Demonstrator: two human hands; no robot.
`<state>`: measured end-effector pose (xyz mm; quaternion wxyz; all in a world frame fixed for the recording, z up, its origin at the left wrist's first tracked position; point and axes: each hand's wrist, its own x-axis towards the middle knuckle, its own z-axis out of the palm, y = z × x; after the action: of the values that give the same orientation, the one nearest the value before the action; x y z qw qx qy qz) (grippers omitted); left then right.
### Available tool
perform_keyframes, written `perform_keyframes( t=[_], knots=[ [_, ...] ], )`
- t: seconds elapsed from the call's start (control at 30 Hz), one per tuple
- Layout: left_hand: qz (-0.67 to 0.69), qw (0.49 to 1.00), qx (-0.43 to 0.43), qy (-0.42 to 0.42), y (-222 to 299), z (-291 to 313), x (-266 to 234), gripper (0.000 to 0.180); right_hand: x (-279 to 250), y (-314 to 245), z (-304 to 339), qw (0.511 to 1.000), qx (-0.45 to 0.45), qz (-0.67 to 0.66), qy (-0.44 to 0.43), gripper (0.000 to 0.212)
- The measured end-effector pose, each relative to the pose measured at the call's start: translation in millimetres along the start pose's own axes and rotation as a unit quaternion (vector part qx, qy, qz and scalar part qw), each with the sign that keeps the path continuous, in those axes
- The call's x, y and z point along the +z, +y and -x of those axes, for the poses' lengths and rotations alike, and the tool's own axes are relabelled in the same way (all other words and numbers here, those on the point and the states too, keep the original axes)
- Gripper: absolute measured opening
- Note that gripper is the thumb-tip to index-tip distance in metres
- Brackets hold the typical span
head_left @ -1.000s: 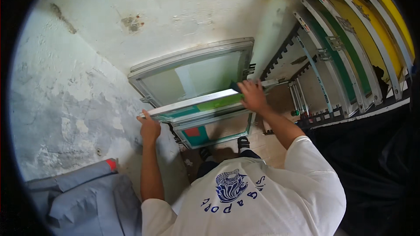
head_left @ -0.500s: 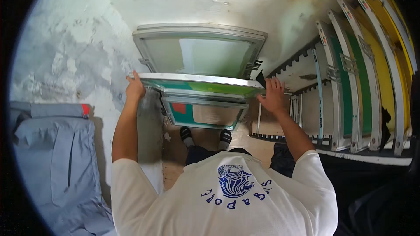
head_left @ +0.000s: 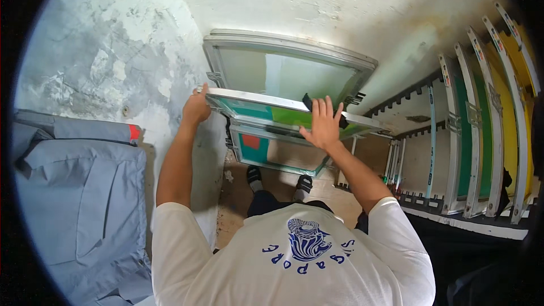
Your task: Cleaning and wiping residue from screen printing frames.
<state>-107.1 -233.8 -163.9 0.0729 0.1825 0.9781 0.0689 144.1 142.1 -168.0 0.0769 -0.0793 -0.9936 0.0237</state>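
Note:
A metal-framed screen [head_left: 255, 110] with green and lime mesh, which looks like a screen-printing frame, stands tilted in front of me. My left hand [head_left: 196, 107] is closed around its left corner, close to the wall. On the bright top bar, my right hand [head_left: 324, 124] presses a piece of black cloth [head_left: 307, 101], right of the middle. Its fingers reach across the bar, and cloth shows on both sides of them. Behind stands another framed screen [head_left: 226, 62] with pale mesh against the wall. A lower framed screen [head_left: 250, 146], teal and red, leans nearer my feet.
To the right, a rack with black toothed rails [head_left: 411, 81] holds several upright framed screens [head_left: 464, 130] in green and yellow. A grey jacket [head_left: 79, 192] hangs at the left by the peeling wall [head_left: 107, 51]. My sandalled feet [head_left: 255, 175] stand on the brown floor.
My right hand and the black cloth have slid left along the top bar from its right corner. The left hand keeps hold of the left corner. The whole view has shifted slightly.

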Motion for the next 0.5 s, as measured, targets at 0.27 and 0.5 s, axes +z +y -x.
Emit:
perform_keyframes(
  t=[0.27,0.5],
  knots=[
    [-0.062,0.993,0.098,0.003,26.0,9.4,21.1,0.066,17.4,-114.4,-47.2,0.996,-0.067,-0.039,-0.037,0.108],
    [-0.076,0.997,-0.003,-0.011,87.0,29.6,27.4,0.089,21.6,-172.2,-77.5,0.992,-0.081,-0.075,-0.064,0.110]
  ],
)
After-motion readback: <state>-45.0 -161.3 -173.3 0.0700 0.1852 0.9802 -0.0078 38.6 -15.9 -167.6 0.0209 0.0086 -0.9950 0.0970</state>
